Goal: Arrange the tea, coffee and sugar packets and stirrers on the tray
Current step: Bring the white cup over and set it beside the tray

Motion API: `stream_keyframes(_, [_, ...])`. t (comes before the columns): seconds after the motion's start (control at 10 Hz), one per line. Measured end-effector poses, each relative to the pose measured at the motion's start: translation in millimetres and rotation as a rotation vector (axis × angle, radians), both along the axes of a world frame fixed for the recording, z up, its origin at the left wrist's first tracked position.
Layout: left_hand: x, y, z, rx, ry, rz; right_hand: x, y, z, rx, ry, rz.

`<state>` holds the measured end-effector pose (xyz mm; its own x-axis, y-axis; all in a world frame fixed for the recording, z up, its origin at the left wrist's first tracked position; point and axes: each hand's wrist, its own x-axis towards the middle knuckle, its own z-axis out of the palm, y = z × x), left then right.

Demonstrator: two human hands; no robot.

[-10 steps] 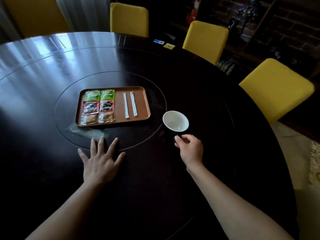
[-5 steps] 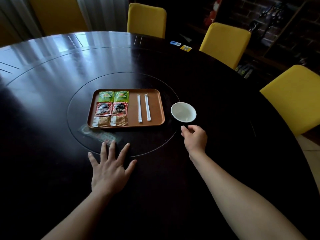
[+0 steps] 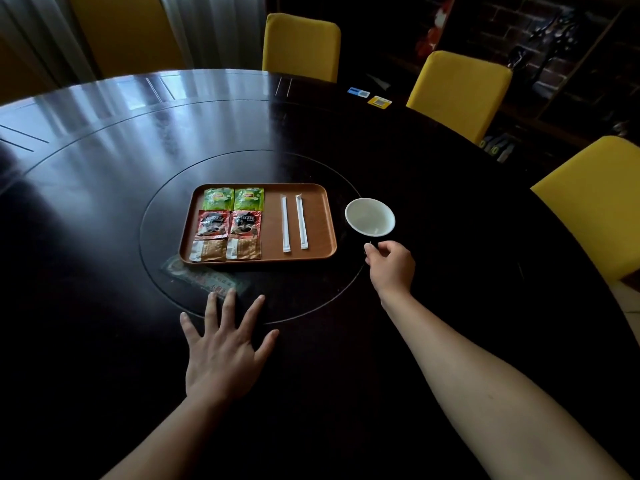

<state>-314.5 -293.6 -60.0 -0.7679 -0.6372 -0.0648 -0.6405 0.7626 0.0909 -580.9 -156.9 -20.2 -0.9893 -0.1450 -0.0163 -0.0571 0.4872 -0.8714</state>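
A brown tray (image 3: 320, 216) lies on the dark round table. Its left half holds two green tea packets (image 3: 232, 199), two red coffee packets (image 3: 228, 223) and two tan sugar packets (image 3: 225, 250), in rows from far to near. Two white wrapped stirrers (image 3: 293, 224) lie side by side on its right half. A cup (image 3: 370, 217), white inside, stands just right of the tray. My right hand (image 3: 391, 266) pinches the cup's dark handle from the near side. My left hand (image 3: 221, 355) rests flat on the table in front of the tray, fingers spread.
A clear wrapper (image 3: 204, 280) lies on the table between the tray and my left hand. Three yellow chairs (image 3: 457, 91) stand around the far and right sides. Two small cards (image 3: 369, 97) lie near the far edge.
The cup has slid away from me, up alongside the tray's right edge, with my right hand on its handle. My left hand has stayed flat on the table.
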Motion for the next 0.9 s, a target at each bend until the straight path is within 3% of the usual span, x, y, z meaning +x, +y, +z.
stream_keyframes(0.9, [-1.0, 0.1, -0.6, 0.000, 0.006, 0.005, -23.1, -28.1, -0.6, 0.040, 0.016, 0.094])
